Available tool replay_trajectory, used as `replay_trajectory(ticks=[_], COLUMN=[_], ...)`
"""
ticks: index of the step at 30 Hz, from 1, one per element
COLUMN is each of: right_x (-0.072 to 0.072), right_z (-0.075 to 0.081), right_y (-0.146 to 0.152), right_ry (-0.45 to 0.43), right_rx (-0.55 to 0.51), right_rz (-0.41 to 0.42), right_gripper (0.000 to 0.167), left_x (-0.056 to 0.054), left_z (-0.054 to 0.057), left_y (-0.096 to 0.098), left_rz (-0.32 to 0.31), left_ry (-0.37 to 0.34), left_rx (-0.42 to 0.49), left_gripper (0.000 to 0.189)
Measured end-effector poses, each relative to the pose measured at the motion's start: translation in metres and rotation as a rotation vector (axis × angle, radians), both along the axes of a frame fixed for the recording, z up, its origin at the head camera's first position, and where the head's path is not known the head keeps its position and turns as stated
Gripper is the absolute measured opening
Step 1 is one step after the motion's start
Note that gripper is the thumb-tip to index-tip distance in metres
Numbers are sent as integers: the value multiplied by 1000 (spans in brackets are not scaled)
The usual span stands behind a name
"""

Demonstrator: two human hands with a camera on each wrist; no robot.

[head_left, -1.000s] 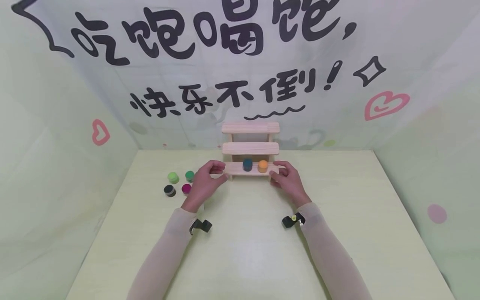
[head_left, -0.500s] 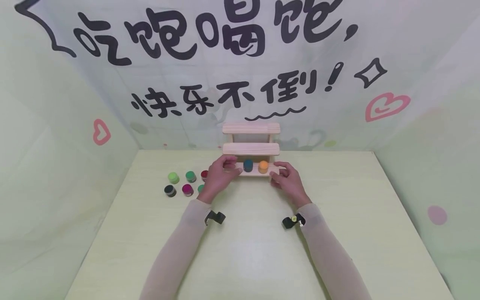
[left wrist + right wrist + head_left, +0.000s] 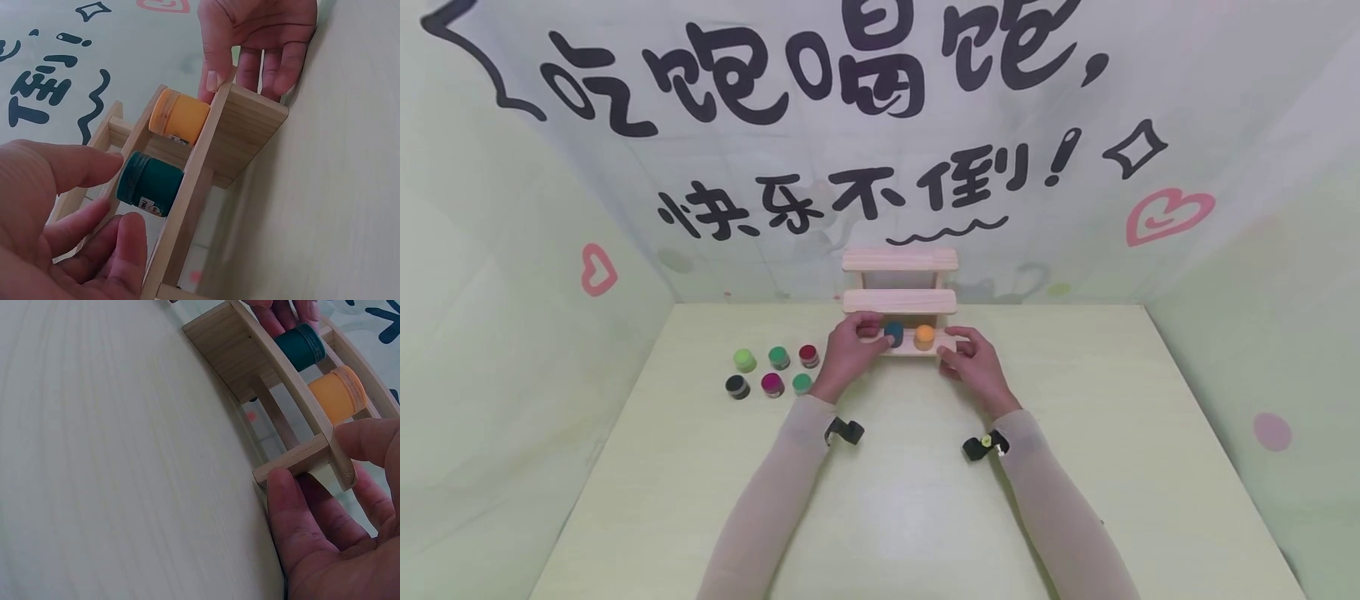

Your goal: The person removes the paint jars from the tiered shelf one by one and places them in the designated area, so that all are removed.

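A tiered wooden display stand (image 3: pixel 899 302) stands against the back wall. Its lowest step carries a dark teal paint jar (image 3: pixel 150 184) and an orange paint jar (image 3: pixel 179 116). My left hand (image 3: pixel 848 357) is at the step's left end, thumb and fingers spread around the teal jar's side. In the left wrist view the fingertips (image 3: pixel 114 165) are right at its lid and body, not closed on it. My right hand (image 3: pixel 976 365) grips the right end of the lowest step, fingers (image 3: pixel 281 484) around the end piece and another digit on the board.
On the table (image 3: pixel 887 492), left of the stand, several small jars stand in two rows, among them a light green jar (image 3: pixel 744 360), a black jar (image 3: pixel 737 387), a magenta jar (image 3: pixel 772 384) and a red jar (image 3: pixel 808 356). A printed cloth (image 3: pixel 775 142) hangs behind.
My left hand has moved right along the lowest step, from its left end to the teal jar, uncovering the red and green jars. The right hand has kept its place on the stand.
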State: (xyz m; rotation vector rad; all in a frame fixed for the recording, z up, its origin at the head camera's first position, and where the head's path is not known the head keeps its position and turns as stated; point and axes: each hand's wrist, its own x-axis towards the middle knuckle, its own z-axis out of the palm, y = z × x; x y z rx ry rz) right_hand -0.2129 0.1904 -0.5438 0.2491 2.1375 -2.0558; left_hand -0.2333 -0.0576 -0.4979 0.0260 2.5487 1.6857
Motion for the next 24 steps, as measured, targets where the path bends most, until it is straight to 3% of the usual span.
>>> replay_trajectory(ticks=[15,24], right_x=[0,0], right_z=[-1,-1], right_y=[0,0], right_ry=[18,12], right_rx=[19,25], right_rz=[5,6], right_gripper=[50,50], left_x=[1,2], left_z=[-9,-6], left_y=[11,11], left_rz=[-7,-14], left_ry=[75,57], left_rx=[-54,-23], left_gripper=[46,44])
